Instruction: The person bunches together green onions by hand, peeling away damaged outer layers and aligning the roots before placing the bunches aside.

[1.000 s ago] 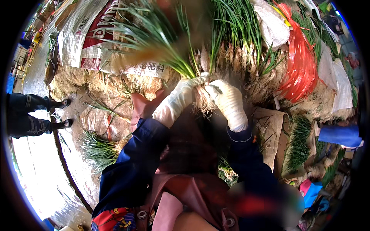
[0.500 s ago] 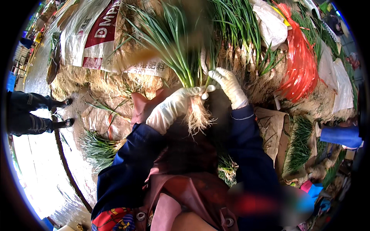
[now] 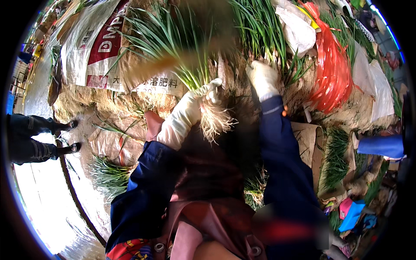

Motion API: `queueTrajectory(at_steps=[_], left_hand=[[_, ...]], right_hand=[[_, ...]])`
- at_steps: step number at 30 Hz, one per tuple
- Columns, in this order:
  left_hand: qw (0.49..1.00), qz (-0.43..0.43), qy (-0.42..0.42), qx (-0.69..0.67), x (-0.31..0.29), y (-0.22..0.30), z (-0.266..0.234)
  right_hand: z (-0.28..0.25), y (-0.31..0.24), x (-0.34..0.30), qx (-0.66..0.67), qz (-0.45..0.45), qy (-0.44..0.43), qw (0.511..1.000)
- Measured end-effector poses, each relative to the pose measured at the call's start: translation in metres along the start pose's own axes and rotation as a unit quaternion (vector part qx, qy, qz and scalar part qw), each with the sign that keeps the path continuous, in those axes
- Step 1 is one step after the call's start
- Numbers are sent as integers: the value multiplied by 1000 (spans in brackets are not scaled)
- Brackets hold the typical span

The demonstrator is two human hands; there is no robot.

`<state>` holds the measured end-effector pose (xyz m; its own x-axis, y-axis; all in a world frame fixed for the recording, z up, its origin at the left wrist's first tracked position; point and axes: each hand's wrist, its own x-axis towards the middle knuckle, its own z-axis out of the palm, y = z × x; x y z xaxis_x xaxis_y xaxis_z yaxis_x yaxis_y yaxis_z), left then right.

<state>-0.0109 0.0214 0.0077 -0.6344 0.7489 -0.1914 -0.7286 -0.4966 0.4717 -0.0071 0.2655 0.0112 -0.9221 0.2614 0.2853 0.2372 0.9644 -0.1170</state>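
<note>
Pointing leaves (image 3: 167, 37) forward-left, roots (image 3: 215, 123) rearward: scallion-like bunch (image 3: 197, 77)

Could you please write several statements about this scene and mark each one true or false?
1. The left hand grips a bunch of green plants. True.
2. Red plastic lies to the right of the right hand. True.
3. The right hand is bare. False: it wears a pale glove.
4. The bunch is rootless. False: pale roots hang from its end nearest the person's body.
5. The apron is brownish red. True.
</note>
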Motion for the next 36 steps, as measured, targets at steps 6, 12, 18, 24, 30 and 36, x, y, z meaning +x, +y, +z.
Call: queueTrajectory(at_steps=[6, 12, 18, 24, 30, 36], left_hand=[[995, -14, 94, 22, -16, -4, -13], [987, 32, 103, 123, -20, -4, -18], [987, 26, 99, 127, -15, 5, 28], [983, -67, 104, 138, -5, -4, -2], [986, -102, 78, 107, 6, -30, 4], [989, -89, 71, 93, -6, -31, -2]], right_hand=[[-20, -35, -88, -44, -105, -400, 909], [-42, -26, -32, 23, 143, -241, 960], [-15, -12, 16, -65, 128, -90, 986], [-33, -51, -81, 139, -98, 132, 977], [-48, -67, -118, 52, -161, -39, 985], [-55, -45, -126, 206, -89, 61, 973]])
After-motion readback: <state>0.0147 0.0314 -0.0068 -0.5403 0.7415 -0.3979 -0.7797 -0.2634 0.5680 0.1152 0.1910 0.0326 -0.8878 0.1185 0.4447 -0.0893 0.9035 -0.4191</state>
